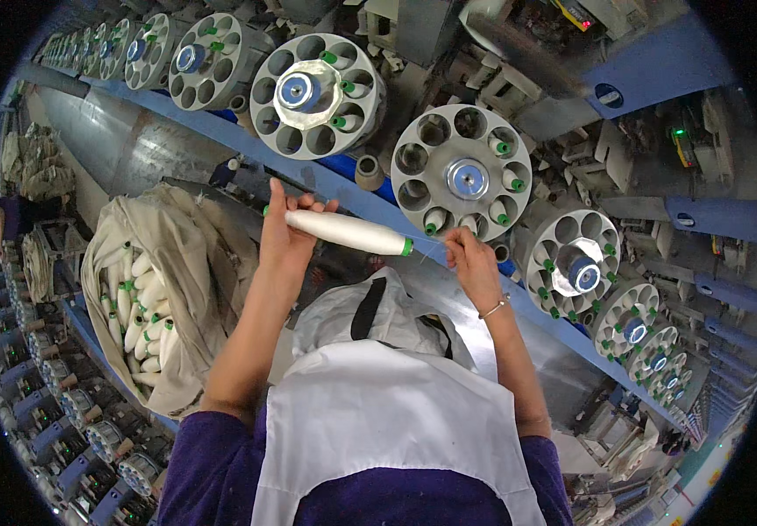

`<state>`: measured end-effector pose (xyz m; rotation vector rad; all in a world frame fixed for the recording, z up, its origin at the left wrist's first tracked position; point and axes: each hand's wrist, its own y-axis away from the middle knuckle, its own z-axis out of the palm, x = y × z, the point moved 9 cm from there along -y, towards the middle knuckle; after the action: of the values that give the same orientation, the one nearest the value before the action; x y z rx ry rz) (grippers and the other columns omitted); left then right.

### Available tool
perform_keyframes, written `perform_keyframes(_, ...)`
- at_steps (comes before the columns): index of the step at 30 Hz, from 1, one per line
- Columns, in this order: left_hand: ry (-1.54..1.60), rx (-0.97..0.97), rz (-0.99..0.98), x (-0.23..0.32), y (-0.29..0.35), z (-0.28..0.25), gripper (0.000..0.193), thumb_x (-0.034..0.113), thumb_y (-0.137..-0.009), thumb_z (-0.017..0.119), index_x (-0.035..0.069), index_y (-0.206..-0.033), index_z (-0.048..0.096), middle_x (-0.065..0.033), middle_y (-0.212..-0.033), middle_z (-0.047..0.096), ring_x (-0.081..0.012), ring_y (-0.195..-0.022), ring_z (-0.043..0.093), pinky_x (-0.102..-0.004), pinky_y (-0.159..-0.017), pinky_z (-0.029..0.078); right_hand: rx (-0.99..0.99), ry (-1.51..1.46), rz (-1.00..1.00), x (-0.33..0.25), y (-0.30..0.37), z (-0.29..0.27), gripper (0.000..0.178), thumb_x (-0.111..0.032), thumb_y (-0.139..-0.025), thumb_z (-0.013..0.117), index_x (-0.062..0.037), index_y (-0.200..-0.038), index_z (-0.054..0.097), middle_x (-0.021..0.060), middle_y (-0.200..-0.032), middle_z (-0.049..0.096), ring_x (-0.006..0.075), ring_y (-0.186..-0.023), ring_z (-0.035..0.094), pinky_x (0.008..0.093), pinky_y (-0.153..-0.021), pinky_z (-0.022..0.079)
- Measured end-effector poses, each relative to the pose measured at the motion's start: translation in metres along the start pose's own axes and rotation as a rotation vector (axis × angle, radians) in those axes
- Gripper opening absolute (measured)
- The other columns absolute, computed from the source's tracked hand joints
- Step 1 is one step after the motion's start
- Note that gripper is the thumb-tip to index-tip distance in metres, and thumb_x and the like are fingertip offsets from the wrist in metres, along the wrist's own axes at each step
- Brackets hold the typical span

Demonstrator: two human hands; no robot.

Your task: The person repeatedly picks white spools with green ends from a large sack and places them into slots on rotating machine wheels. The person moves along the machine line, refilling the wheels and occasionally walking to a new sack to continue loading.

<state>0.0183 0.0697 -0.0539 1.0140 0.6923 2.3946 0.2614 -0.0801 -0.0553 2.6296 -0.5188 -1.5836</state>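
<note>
A long white yarn bobbin point(348, 232) with green ends lies across my left hand point(289, 237), its left end held between thumb and fingers. Its other end points right, toward my right hand point(475, 265). That hand has thumb and fingertips pinched together on a fine thread point(429, 249) beside the bobbin's green tip. Just beyond my hands stands a round grey magazine point(438, 167) with a blue hub. Green-tipped bobbins sit in several of its holes; others are dark inside.
To my left, an open beige cloth sack point(187, 368) holds many white bobbins point(143, 307). More round magazines point(266, 92) line the blue machine rail point(177, 112) diagonally. A white apron point(387, 412) covers my front. At far left another person point(12, 215) is partly visible.
</note>
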Motion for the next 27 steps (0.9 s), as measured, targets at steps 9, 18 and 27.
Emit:
perform_keyframes(9,-0.591,-0.348,0.589,-0.047,-0.012,0.091,0.02,0.019,-0.091,0.06,0.005,-0.077,0.059,-0.0036,-0.077,0.057,-0.0155,-0.076,0.056,-0.0305,-0.078,0.044,-0.15,-0.523,0.092,-0.063,-0.04,-0.089,0.014,-0.017,-0.095,0.052,-0.0078,-0.105,0.052,-0.0039,-0.07,0.043,0.0052,-0.056,0.039,0.0197,-0.049,0.03)
perform_keyframes(18,-1.156,-0.532,0.917,-0.028,0.056,0.063,0.041,0.017,-0.069,0.076,0.011,-0.103,0.054,-0.0133,-0.111,0.047,-0.0337,-0.105,0.044,-0.0447,-0.093,0.035,0.081,0.583,-0.344,-0.122,-0.085,-0.137,0.019,-0.019,-0.095,0.05,-0.0052,-0.105,0.058,0.0029,-0.08,0.054,0.0161,-0.07,0.05,0.0298,-0.061,0.041)
perform_keyframes(27,-1.604,0.608,0.96,0.266,0.116,-0.206,0.04,-0.004,-0.075,0.061,0.003,-0.114,0.054,-0.0186,-0.115,0.053,-0.0366,-0.112,0.048,-0.0443,-0.095,0.039,0.119,0.605,-0.213,-0.019,-0.082,-0.029,0.037,-0.007,-0.095,0.047,-0.0054,-0.132,0.04,0.0212,-0.12,0.053,0.0371,-0.109,0.054,0.0461,-0.082,0.046)
